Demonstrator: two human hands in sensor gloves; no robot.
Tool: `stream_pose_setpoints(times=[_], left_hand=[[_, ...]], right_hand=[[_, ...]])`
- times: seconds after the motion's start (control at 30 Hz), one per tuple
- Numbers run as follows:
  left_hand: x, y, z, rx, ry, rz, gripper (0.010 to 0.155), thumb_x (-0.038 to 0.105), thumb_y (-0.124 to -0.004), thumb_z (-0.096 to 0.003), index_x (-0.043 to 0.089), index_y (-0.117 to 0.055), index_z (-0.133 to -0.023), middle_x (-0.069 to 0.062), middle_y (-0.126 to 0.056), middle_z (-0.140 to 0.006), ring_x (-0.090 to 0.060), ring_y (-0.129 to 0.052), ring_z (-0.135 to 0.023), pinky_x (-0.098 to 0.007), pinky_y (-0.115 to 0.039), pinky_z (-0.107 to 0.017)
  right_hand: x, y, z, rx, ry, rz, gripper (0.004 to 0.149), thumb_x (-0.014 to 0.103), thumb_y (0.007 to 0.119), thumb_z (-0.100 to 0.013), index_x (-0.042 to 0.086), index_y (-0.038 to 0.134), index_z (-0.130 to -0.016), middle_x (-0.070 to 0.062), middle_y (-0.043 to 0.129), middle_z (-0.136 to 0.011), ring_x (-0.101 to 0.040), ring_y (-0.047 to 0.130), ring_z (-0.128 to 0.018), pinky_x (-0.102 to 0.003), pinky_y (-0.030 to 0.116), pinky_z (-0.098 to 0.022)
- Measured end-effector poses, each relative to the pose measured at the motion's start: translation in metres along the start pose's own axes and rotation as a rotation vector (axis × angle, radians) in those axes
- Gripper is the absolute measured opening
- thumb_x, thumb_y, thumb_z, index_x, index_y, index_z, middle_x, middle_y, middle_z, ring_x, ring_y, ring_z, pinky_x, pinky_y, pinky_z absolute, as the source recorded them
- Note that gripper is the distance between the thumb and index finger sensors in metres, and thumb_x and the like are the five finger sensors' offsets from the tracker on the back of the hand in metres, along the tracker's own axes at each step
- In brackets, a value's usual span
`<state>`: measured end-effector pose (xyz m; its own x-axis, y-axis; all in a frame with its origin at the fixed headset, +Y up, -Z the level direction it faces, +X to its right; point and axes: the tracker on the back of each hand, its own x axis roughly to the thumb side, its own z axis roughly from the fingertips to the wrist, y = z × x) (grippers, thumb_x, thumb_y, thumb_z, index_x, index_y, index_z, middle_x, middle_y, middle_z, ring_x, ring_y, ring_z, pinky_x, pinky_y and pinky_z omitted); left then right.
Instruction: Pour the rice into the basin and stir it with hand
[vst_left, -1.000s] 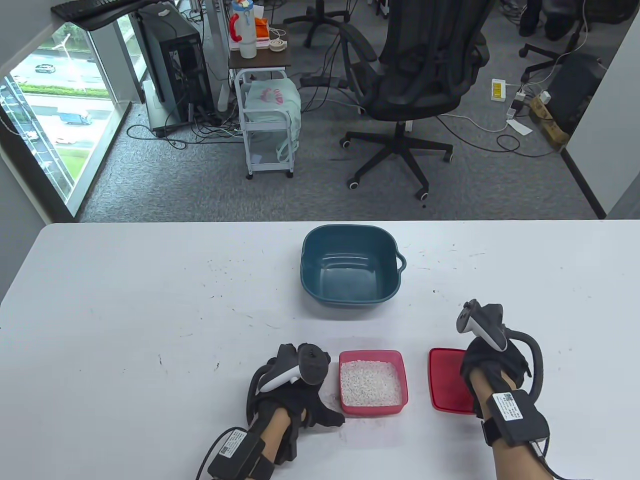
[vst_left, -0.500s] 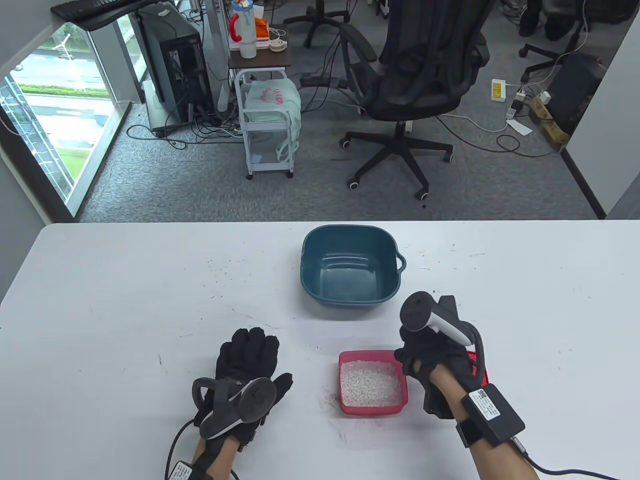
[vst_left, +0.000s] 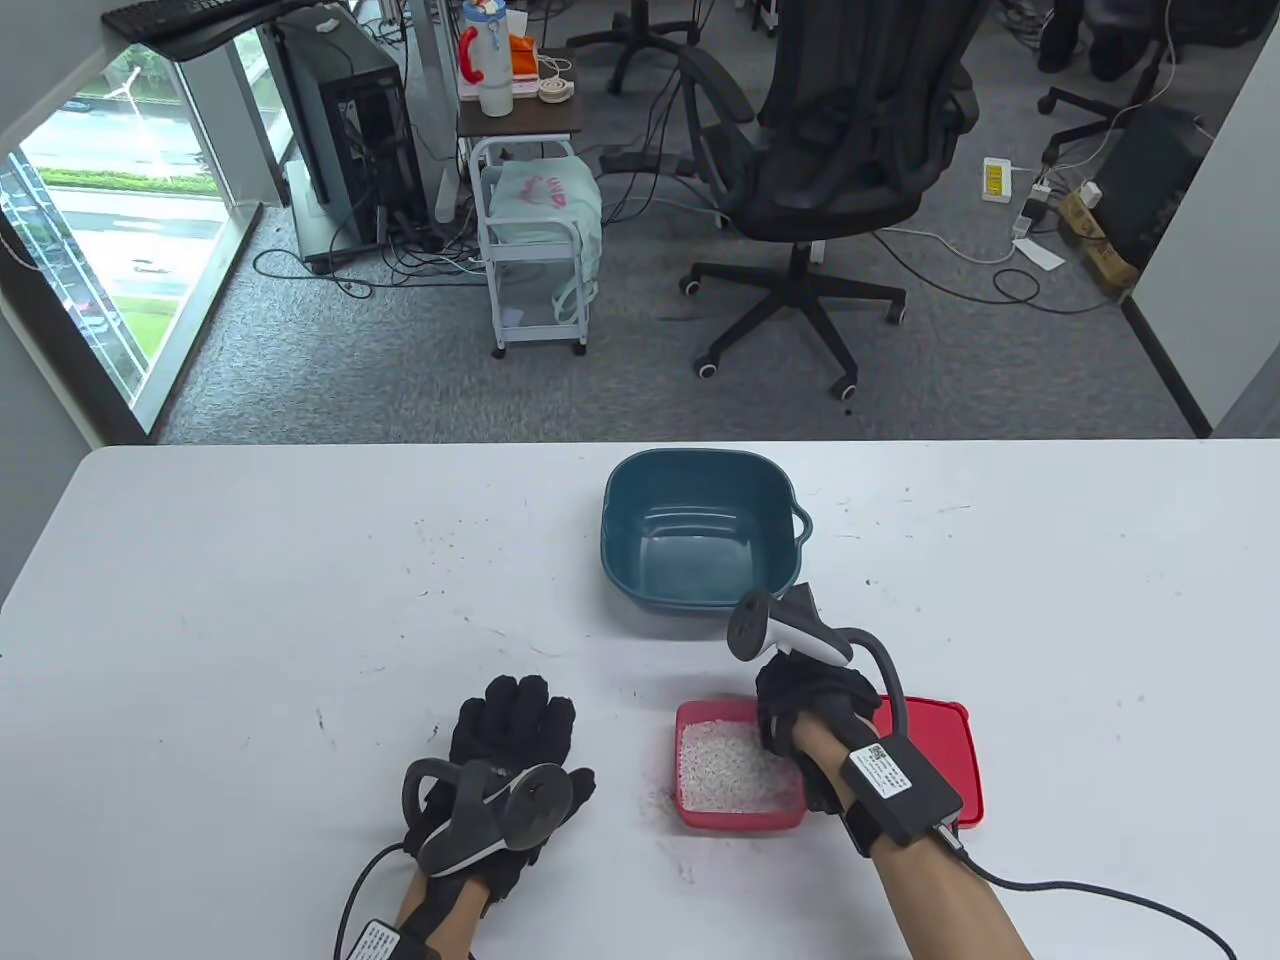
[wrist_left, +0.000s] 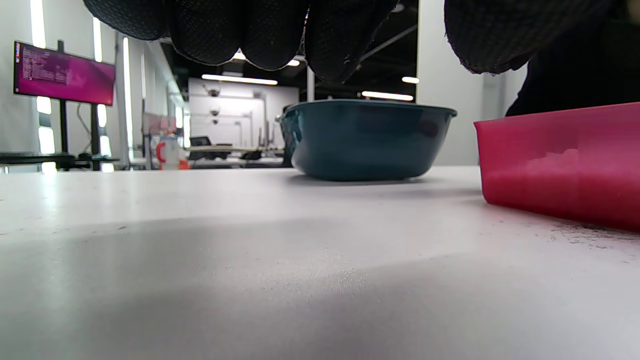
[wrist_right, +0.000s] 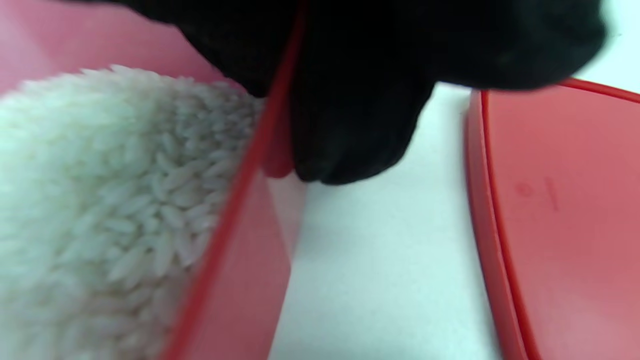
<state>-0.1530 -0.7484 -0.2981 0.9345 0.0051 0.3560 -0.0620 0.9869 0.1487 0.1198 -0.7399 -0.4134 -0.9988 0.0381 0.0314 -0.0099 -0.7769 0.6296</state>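
Note:
A pink box (vst_left: 700, 812) of white rice (vst_left: 720, 765) sits near the table's front edge. My right hand (vst_left: 800, 700) grips its right wall; in the right wrist view the fingers (wrist_right: 350, 125) straddle the box's rim (wrist_right: 250, 165) beside the rice (wrist_right: 100, 200). The empty teal basin (vst_left: 700, 540) stands behind the box, and shows in the left wrist view as a dark bowl (wrist_left: 365, 140) left of the pink box (wrist_left: 560, 160). My left hand (vst_left: 510, 730) lies flat on the table, left of the box, fingers straight.
The box's red lid (vst_left: 935, 755) lies flat just right of the box, partly under my right forearm; it also shows as a red lid (wrist_right: 565, 210) in the right wrist view. Loose crumbs (vst_left: 655, 800) speckle the white table (vst_left: 250, 600) by the box.
My right hand has moved left from the lid onto the box's right wall and taken hold. My left hand left the box's left side and flattened on the table.

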Motion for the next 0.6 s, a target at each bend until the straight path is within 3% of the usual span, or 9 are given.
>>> stream_pose_setpoints(times=[0.2, 0.37, 0.5, 0.6], left_hand=[[-0.004, -0.001, 0.000, 0.002, 0.018, 0.019, 0.080, 0.061, -0.077, -0.0379, 0.015, -0.072, -0.103, -0.025, -0.063, -0.112, -0.058, -0.063, -0.100, -0.074, -0.058, -0.069], [-0.010, -0.006, -0.001, -0.026, 0.039, 0.029, 0.080, 0.061, -0.077, -0.0380, 0.015, -0.073, -0.103, -0.025, -0.062, -0.112, -0.058, -0.063, -0.100, -0.074, -0.058, -0.069], [-0.011, -0.007, -0.001, -0.030, 0.044, 0.034, 0.080, 0.061, -0.077, -0.0381, 0.015, -0.073, -0.103, -0.025, -0.062, -0.112, -0.058, -0.062, -0.100, -0.074, -0.058, -0.069], [-0.009, -0.008, -0.001, -0.040, 0.039, 0.026, 0.080, 0.061, -0.077, -0.0381, 0.015, -0.073, -0.103, -0.025, -0.062, -0.113, -0.058, -0.062, -0.100, -0.074, -0.058, -0.069]], right_hand=[[-0.020, -0.002, 0.012, 0.148, -0.068, -0.324, 0.052, 0.015, 0.085, -0.029, 0.002, 0.076, -0.079, -0.035, 0.090, -0.066, -0.026, 0.107, 0.005, -0.030, 0.090, 0.013], [-0.044, 0.000, 0.019, 0.229, -0.250, -0.753, 0.058, 0.021, 0.082, -0.032, 0.006, 0.067, -0.086, -0.037, 0.075, -0.078, -0.035, 0.113, -0.005, -0.035, 0.099, 0.006], [-0.057, -0.017, 0.029, 0.184, -0.378, -1.142, 0.064, 0.032, 0.084, -0.034, 0.012, 0.064, -0.091, -0.036, 0.066, -0.079, -0.043, 0.111, -0.014, -0.040, 0.100, -0.002], [-0.057, -0.042, 0.035, 0.063, -0.453, -1.276, 0.069, 0.036, 0.084, -0.035, 0.016, 0.058, -0.095, -0.034, 0.061, -0.082, -0.046, 0.109, -0.024, -0.043, 0.099, -0.011]])
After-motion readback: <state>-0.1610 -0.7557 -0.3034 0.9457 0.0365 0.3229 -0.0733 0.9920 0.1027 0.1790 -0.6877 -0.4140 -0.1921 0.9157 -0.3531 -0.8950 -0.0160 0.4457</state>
